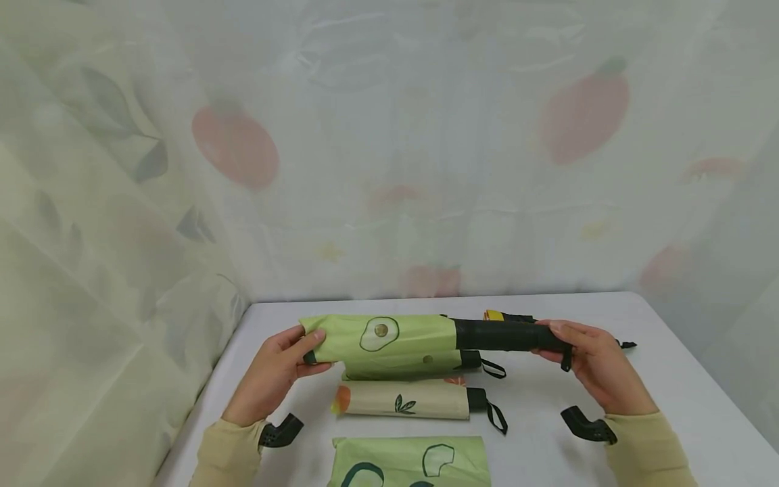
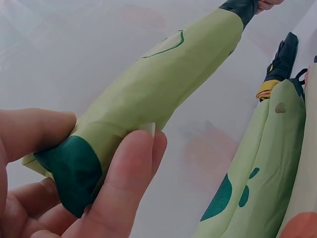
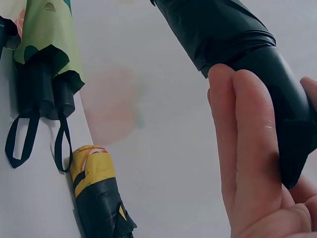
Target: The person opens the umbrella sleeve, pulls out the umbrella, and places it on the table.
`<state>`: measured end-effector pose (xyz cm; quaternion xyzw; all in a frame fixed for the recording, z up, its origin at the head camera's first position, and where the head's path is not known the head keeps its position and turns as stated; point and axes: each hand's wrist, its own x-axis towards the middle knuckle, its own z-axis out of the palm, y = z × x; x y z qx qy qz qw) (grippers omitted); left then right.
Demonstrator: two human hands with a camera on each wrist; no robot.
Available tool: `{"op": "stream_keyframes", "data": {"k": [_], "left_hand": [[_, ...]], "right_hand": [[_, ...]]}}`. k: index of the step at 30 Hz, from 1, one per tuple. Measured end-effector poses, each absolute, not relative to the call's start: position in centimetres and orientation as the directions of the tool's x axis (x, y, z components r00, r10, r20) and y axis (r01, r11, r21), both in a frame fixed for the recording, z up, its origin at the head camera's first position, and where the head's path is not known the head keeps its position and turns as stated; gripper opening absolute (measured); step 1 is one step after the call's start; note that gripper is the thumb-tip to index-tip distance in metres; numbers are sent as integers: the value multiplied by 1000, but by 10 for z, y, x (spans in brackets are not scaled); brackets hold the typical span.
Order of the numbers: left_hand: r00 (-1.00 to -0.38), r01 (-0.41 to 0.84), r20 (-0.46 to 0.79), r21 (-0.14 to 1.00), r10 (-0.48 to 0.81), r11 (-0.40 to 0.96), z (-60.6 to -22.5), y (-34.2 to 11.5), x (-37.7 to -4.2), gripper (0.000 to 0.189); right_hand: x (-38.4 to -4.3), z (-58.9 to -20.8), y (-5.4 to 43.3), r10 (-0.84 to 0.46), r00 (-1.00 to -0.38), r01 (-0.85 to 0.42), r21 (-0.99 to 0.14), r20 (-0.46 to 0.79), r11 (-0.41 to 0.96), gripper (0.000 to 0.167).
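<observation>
Both hands hold a folded black umbrella up over the table, level from left to right. A light green avocado-print sleeve covers its left part. My left hand pinches the dark green-tipped end of that sleeve between thumb and fingers. At the other end, my right hand grips the umbrella's handle, thumb on one side and fingers on the other. Bunched black fabric shows just above the handle in the right wrist view. Behind and below the held umbrella lie green-sleeved umbrellas, partly hidden in the head view.
A cream umbrella with a wrist strap lies mid-table. Nearer the front edge is a flat green piece with avocado outlines. A black-and-yellow folded umbrella lies at the back right. Patterned curtains surround the white table.
</observation>
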<state>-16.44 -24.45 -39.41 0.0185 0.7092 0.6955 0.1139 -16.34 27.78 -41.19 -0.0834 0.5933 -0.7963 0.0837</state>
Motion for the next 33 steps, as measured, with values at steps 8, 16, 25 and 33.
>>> {"op": "stream_keyframes", "data": {"k": [8, 16, 25, 33], "left_hand": [[-976, -110, -116, 993, 183, 42, -392, -248, -163, 54], [-978, -122, -127, 992, 164, 40, -389, -250, -162, 58], [-982, -111, -114, 993, 153, 31, -388, -254, -161, 58], [-984, -88, -89, 996, 152, 18, -388, -253, -159, 49]], "right_hand": [[-162, -412, 282, -228, -973, 48, -952, 23, -301, 32], [-162, -413, 286, -227, -973, 33, -953, 38, -302, 34], [-161, -413, 296, -231, -972, 23, -960, 44, -279, 33], [-157, -413, 314, -218, -976, 73, -965, -16, -254, 32]]}}
